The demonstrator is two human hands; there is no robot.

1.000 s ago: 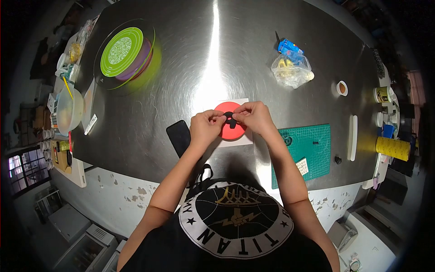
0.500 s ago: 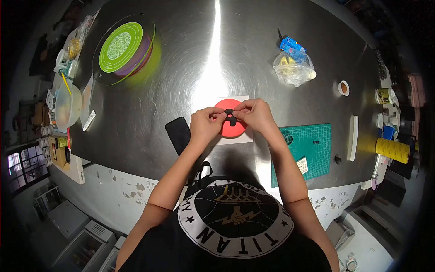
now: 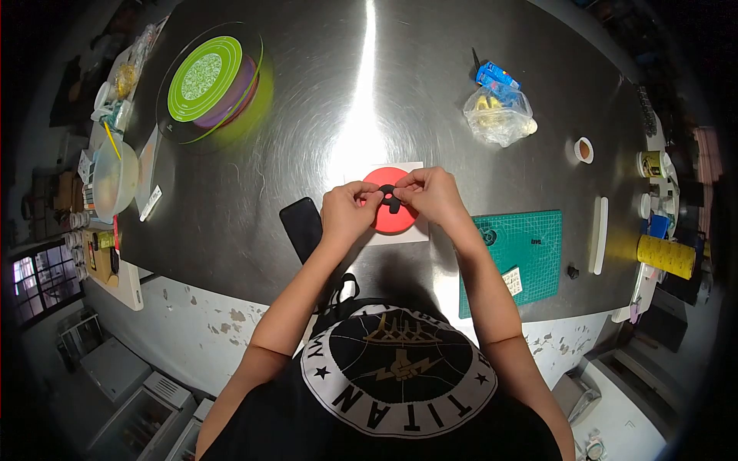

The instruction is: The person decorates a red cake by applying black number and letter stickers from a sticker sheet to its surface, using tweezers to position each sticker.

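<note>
A flat red disc [image 3: 393, 223] lies on a white square sheet [image 3: 416, 233] at the front middle of the steel table. On the disc rests a soft-looking black cut-out [image 3: 394, 207], shaped like a figure 9 with a small hole. My left hand [image 3: 350, 213] pinches its left edge between thumb and fingertips. From the other side, my right hand [image 3: 432, 195] has its thumb and fingers closed at the upper right edge. The fingers cover parts of the cut-out's rim. Left of my left wrist lies a black phone [image 3: 301, 224].
A green cutting mat [image 3: 530, 265] with a lettered white plate [image 3: 513, 280] is at right. Beyond it lie a white bar [image 3: 599, 235] and a small cup [image 3: 583, 150]. Farther back are a plastic bag [image 3: 500, 123] and, at left, a green-topped turntable [image 3: 181, 96].
</note>
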